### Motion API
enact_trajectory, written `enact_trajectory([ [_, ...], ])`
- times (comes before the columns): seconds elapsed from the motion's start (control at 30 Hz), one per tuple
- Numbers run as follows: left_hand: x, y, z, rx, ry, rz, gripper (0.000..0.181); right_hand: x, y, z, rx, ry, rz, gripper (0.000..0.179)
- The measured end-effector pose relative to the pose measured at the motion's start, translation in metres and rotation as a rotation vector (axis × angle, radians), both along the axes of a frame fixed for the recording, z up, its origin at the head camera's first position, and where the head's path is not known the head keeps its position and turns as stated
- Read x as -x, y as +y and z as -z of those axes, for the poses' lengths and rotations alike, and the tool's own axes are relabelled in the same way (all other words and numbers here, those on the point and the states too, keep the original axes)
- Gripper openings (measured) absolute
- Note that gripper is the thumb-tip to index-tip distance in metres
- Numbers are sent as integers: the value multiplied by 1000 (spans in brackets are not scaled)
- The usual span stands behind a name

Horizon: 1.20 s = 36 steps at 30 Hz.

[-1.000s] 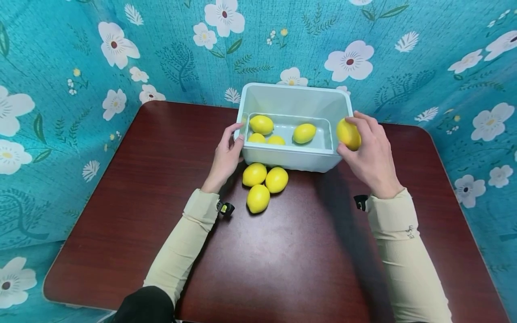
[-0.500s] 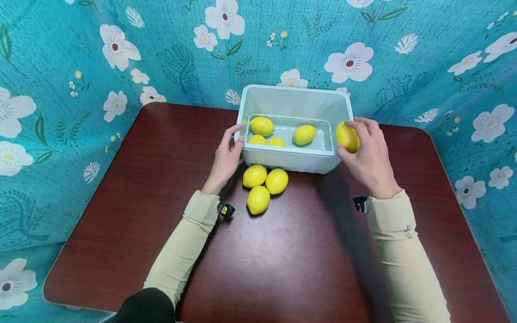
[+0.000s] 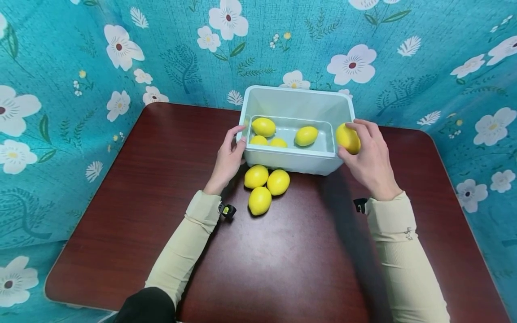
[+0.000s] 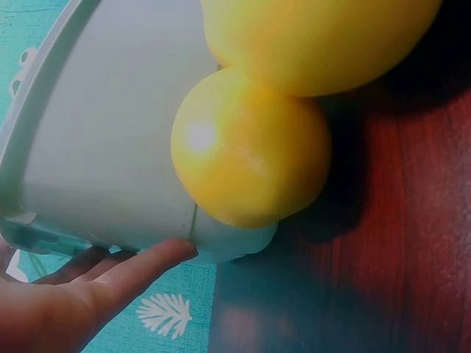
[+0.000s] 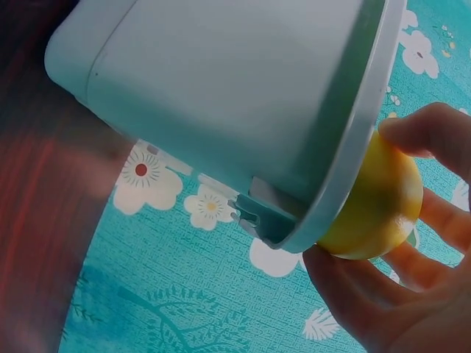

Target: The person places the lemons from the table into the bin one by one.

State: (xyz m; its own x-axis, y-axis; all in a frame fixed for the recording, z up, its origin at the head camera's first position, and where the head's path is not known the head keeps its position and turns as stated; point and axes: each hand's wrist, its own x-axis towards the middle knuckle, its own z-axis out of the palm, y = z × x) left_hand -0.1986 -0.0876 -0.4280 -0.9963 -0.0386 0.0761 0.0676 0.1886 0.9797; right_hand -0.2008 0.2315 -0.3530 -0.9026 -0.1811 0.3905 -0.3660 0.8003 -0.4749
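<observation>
A pale blue-grey plastic bin [image 3: 295,160] stands at the back of the table, with several yellow lemons [image 3: 306,136] inside. My left hand [image 3: 227,160] holds its left front corner, index fingertip at the rim and thumb along the front. In the left wrist view the thumb [image 4: 151,265] lies against the bin wall. At the opposite end, my right hand [image 3: 372,160] grips another lemon [image 3: 348,138] between thumb and fingers. That lemon overlaps the right rim in the head view; the right wrist view shows the bin's rim [image 5: 353,158] partly covering it.
Three loose lemons [image 3: 260,201] sit grouped on the dark red-brown table [image 3: 278,264], close in front of the bin's left half. A blue floral curtain [image 3: 181,54] hangs behind the table and along both sides.
The head view has shifted slightly. The right hand and its lemon have come down a little at the bin's right rim. The left hand keeps its hold, and the loose lemons stay put.
</observation>
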Motion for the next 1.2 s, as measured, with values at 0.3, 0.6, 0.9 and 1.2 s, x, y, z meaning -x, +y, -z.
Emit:
enact_trajectory([
  [0.3, 0, 0, -2, -13, 2, 1, 40, 0, 0, 1, 10, 12, -16, 50],
  [0.6, -1, 0, -1, -7, -3, -1, 41, -1, 0, 1, 10, 4, -19, 49],
  [0.9, -1, 1, -1, -8, 0, -1, 38, -5, 1, 0, 9, 32, -8, 42],
  [1.2, -1, 1, -1, -13, 4, -8, 40, -10, -2, -1, -3, 60, -7, 40],
])
